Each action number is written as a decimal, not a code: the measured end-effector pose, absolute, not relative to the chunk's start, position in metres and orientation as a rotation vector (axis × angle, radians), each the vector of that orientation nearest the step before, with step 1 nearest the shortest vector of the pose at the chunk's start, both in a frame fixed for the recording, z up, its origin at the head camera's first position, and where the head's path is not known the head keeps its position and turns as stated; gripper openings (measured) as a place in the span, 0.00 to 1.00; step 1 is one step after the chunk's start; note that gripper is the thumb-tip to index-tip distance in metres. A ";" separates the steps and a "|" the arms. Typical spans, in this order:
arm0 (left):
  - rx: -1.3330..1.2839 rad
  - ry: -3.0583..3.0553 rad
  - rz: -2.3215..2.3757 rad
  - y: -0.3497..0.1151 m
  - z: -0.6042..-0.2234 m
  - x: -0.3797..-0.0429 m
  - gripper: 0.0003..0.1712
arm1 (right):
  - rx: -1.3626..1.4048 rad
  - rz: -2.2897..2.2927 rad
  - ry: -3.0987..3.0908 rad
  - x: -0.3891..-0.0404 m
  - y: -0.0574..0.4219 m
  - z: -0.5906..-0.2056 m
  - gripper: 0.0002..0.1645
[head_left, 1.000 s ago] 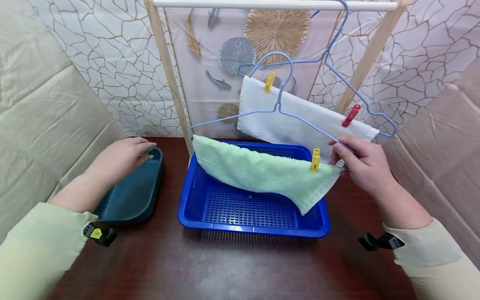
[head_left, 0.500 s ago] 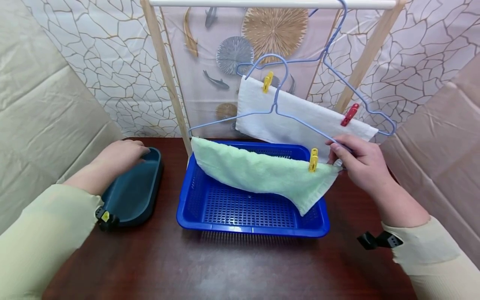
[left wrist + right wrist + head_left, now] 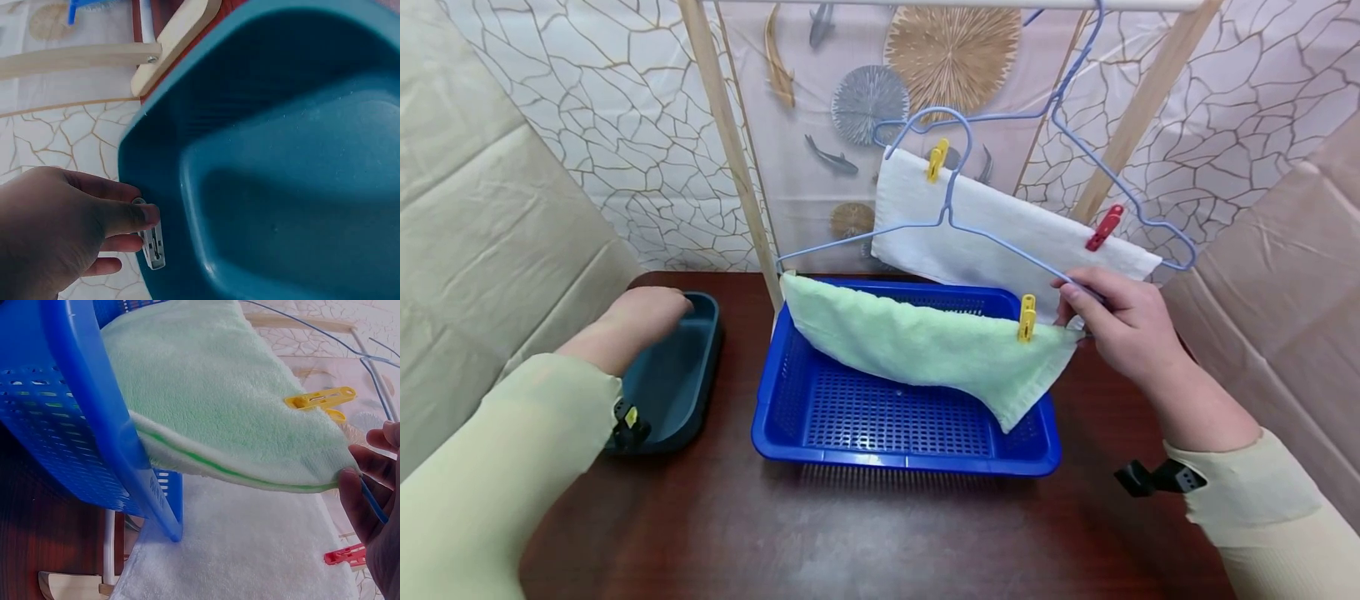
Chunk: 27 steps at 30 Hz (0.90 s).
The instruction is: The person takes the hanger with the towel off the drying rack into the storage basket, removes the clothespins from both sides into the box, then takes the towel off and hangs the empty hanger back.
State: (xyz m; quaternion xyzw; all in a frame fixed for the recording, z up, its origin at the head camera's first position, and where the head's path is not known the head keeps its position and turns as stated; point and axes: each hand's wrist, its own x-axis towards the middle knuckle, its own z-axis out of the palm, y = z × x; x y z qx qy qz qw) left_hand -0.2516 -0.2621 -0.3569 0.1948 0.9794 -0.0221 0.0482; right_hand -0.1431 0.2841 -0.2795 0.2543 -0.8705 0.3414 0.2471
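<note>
In the left wrist view my left hand (image 3: 75,228) pinches a pale grey clothespin (image 3: 155,250) between thumb and fingers, at the wall of the teal tray (image 3: 144,134). The head view hides that clothespin behind the hand. My right hand (image 3: 1116,317) grips the right arm of a blue wire hanger (image 3: 946,218). A light green towel (image 3: 917,337) is draped over the hanger's lower bar. One yellow clothespin (image 3: 1027,318) clips the towel near its right end, close to my right fingers. The towel's left end has no clip.
Below the towel sits a blue perforated basket (image 3: 906,458). Behind it, a white towel (image 3: 985,221) hangs from a second blue hanger (image 3: 1078,62) on the rack, clipped by a yellow clothespin (image 3: 937,160) and a red clothespin (image 3: 1104,227). Wooden rack posts (image 3: 733,150) flank both.
My left arm has moved slightly right and forward over the tray, with the hand turning palm-down. The right hand, hanger and green towel are nearly still.
</note>
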 end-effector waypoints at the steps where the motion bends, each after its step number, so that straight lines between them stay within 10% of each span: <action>1: 0.567 2.982 -0.046 -0.263 -0.358 -0.253 0.09 | 0.693 0.928 -2.375 -0.141 0.282 -0.277 0.08; 27: 0.464 2.891 -0.055 -0.266 -0.391 -0.274 0.10 | 0.686 0.959 -2.396 -0.149 0.283 -0.283 0.09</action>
